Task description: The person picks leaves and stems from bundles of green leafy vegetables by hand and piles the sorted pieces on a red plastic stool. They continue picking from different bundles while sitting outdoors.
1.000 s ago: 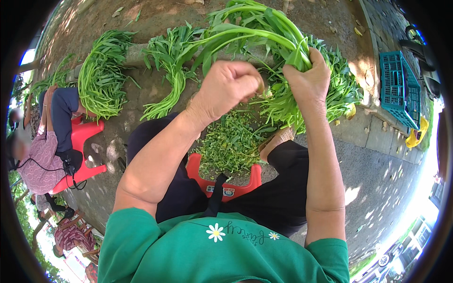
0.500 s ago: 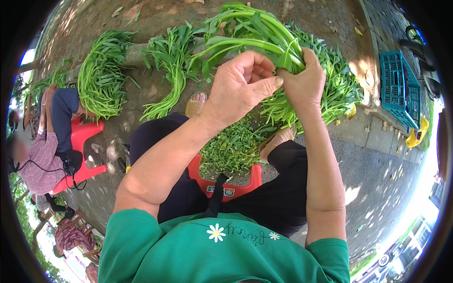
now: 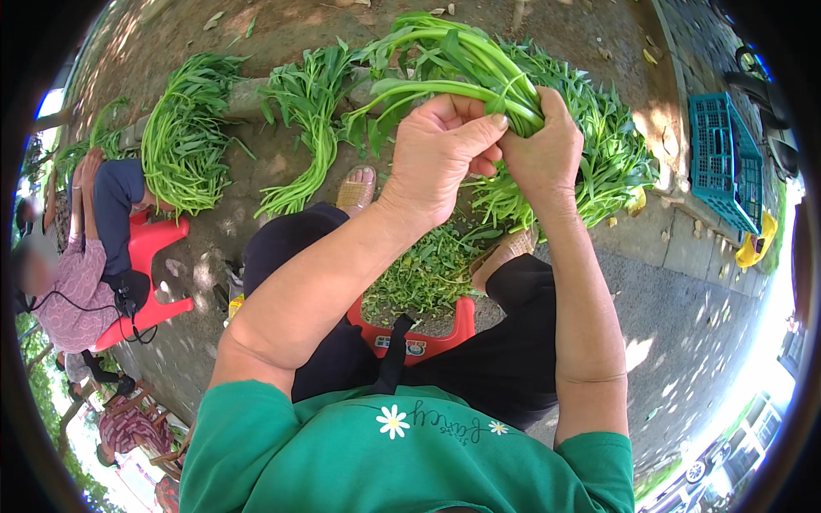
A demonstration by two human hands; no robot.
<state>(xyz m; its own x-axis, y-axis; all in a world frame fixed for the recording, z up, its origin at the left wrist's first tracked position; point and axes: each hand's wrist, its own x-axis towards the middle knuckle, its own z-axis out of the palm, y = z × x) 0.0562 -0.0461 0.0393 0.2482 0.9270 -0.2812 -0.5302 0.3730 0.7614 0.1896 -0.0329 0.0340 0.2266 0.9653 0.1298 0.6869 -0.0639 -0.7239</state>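
A bunch of long-stemmed leafy greens, seemingly water spinach (image 3: 487, 61), arches up and to the left from my right hand (image 3: 543, 150). My right hand is closed around its stem end. My left hand (image 3: 440, 154) is right beside it, thumb and forefinger pinched at a leaf on the bunch's lower side; the exact grip is partly hidden. Behind and below my right hand spreads a large pile of the same greens (image 3: 616, 145). Between my feet lies a heap of loose leaves and trimmings (image 3: 419, 274).
A small bundle (image 3: 316, 145) and a bigger heap of greens (image 3: 184, 137) lie to the left. I sit on a red stool (image 3: 457, 329). A teal crate (image 3: 718, 162) and a yellow bag (image 3: 757, 242) stand at right. At left another person (image 3: 73, 295) sits on a red stool.
The bunch has dipped slightly toward me in my right hand. My left hand has shifted a little right and up, its thumb now against the bunch's lower side.
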